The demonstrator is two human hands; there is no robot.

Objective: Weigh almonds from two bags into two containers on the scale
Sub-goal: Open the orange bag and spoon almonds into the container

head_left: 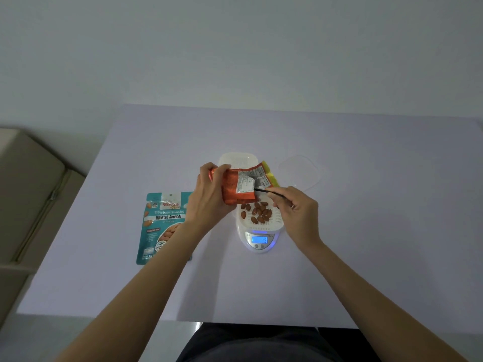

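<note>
Your left hand [209, 194] grips orange almond bag [236, 190] at one end, fingers curled over top, bag held tilted in air. Your right hand [296, 209] pinches thin black stick [271, 192], its tip at bag's white label. Just below both grips: white perforated container [278, 220] on scale [258, 248], almonds [258, 212] loose inside, display reads 15. Second white container [237, 158] beyond held bag. Teal Roasted Almonds bag [162, 226] flat on table [366, 257], just left of your left wrist. Clear plastic lid [299, 173] beyond your right hand
</note>
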